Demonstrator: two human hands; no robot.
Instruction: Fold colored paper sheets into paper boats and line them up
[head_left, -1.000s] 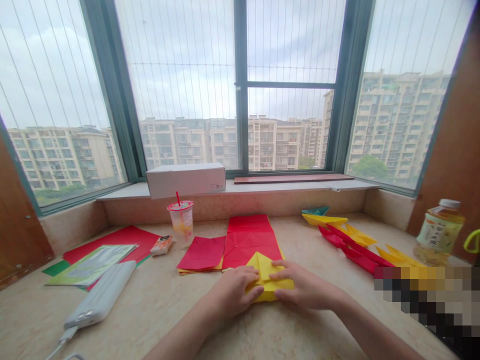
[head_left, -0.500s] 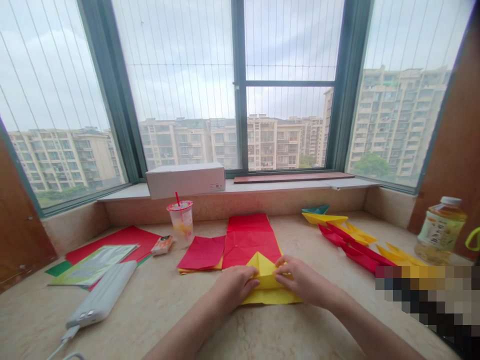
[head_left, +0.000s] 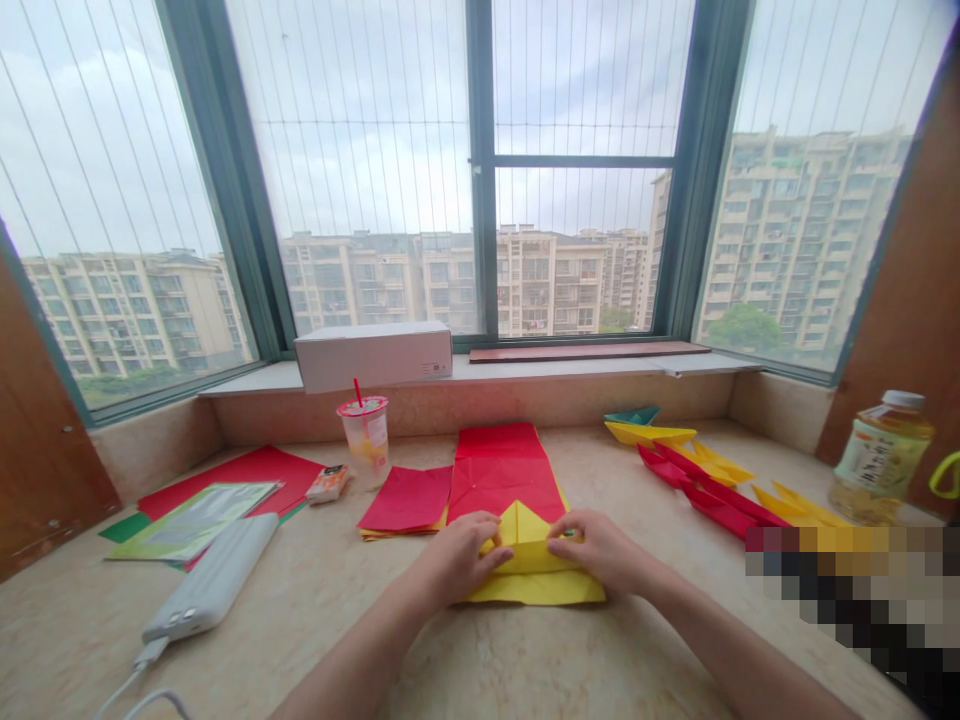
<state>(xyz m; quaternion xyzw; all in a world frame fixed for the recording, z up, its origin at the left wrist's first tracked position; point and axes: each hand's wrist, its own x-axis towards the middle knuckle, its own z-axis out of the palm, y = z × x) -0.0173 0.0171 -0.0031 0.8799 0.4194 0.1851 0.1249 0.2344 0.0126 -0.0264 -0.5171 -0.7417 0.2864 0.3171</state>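
A partly folded sheet of yellow paper [head_left: 525, 553] lies in front of me, its peak pointing away and a folded band across its middle. My left hand [head_left: 471, 552] pinches the left end of that band between thumb and fingers. At the right end, my right hand [head_left: 592, 548] is closed on the paper in the same way. Beneath the peak, and reaching beyond it, is a large red sheet [head_left: 499, 465]. Smaller red squares [head_left: 407, 498] are stacked to the left, with yellow paper showing under them.
Folded paper boats, one yellow [head_left: 649, 434] and one red [head_left: 735, 500] among several, stand at the right beside a drink bottle [head_left: 881, 460]. On the left are a plastic cup [head_left: 365, 440] with a straw, a small packet [head_left: 328, 484], a white power bank [head_left: 214, 575] and coloured sheets [head_left: 240, 480].
My left hand has slid a little to the left along the yellow paper, towards the end of its band. The right hand stays nearly in place, and the view has shifted slightly.
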